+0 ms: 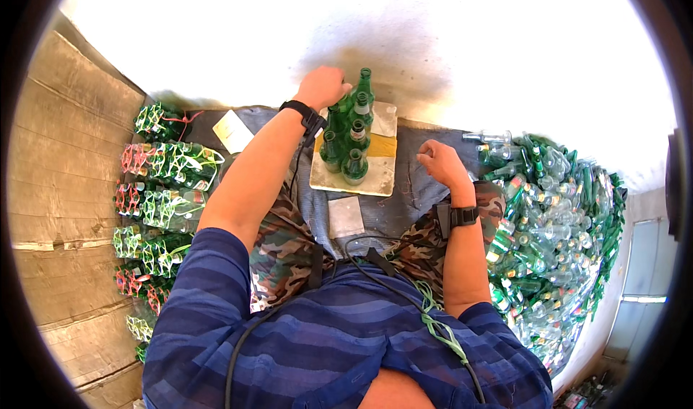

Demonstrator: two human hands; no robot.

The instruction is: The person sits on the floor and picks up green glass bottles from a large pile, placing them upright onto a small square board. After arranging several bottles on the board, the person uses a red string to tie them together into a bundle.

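Note:
Several green glass bottles stand upright and close together on a pale square board (325, 177) with a yellow band across it. The bottle nearest me (354, 168) is close to the board's front edge, and the farthest one (364, 84) is by the wall. My left hand (324, 87) reaches to the back left of the group, its fingers closed around the neck of a green bottle (345, 103); the hand partly hides that neck. Right of the board, my right hand (441, 162) hovers with loosely curled fingers, and nothing shows in it.
At left lie bundles of bottles (184, 162) tied with coloured strands, beside a cardboard wall (70, 192). A large heap of loose glass bottles (552, 235) rises at right. A flat square piece (346, 217) lies between my legs. A black cable (373, 238) crosses my lap.

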